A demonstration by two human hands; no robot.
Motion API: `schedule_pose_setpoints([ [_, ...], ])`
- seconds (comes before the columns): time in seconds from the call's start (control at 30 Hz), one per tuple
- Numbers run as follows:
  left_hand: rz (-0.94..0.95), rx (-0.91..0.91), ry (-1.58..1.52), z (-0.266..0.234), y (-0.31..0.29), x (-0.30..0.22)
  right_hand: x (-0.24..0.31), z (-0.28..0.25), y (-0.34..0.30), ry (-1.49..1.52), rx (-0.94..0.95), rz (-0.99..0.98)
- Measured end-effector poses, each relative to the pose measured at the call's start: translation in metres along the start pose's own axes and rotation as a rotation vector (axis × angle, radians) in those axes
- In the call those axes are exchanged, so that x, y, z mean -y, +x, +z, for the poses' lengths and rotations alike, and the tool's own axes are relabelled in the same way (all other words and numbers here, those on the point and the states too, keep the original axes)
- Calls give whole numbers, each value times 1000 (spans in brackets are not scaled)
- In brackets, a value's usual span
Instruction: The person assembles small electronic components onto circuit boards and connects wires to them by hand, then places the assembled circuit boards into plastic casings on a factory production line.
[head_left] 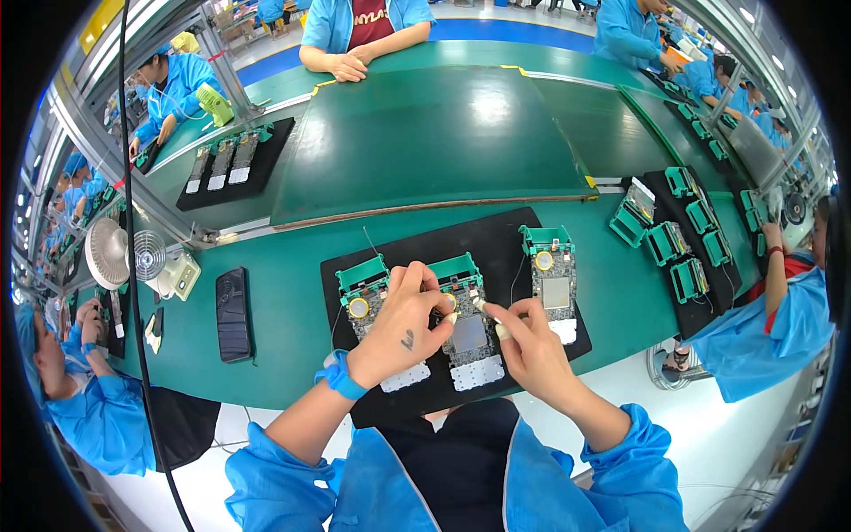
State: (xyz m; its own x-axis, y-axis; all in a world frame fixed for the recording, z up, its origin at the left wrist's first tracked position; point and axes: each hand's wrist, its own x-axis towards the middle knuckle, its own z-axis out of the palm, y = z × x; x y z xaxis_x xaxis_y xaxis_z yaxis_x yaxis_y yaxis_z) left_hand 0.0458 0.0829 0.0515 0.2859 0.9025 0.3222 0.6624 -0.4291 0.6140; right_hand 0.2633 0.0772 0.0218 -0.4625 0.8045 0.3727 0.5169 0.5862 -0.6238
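Three circuit boards with green plastic frames along their far ends lie on a black mat [521, 227] in front of me. Over the middle circuit board [470, 337], my left hand [403, 319] is closed, thumb and fingers pinched at its upper left. My right hand [539, 355] reaches in from the other side, fingertips closed by a small whitish part near the green frame; what either hand holds is too small to make out. Light covers sit on some fingertips. My left hand partly hides the left circuit board [406, 378]. The right circuit board [556, 291] lies untouched.
A black phone [233, 315] lies to the left, near a small white fan [108, 252]. More boards rest on a black mat [277, 137] at the back left and on another black mat [709, 306] at right. A raised green panel [425, 142] spans the middle. Co-workers sit around.
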Motion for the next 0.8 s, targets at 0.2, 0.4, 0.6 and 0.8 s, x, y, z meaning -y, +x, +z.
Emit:
schedule_pose_setpoints([
  [0.2, -19, 8, 7, 1, -1, -3, 9, 16, -4, -82, 12, -25],
  [0.4, -1, -34, 21, 8, -4, -3, 10, 29, -8, -378, -68, -134],
  [0.6, 42, -50, 85, 9, -1, -1, 2, 20, -3, -359, -52, -135],
  [0.8, 66, -198, 321, 5, 9, -11, -69, -36, 14, -462, -499, 205],
])
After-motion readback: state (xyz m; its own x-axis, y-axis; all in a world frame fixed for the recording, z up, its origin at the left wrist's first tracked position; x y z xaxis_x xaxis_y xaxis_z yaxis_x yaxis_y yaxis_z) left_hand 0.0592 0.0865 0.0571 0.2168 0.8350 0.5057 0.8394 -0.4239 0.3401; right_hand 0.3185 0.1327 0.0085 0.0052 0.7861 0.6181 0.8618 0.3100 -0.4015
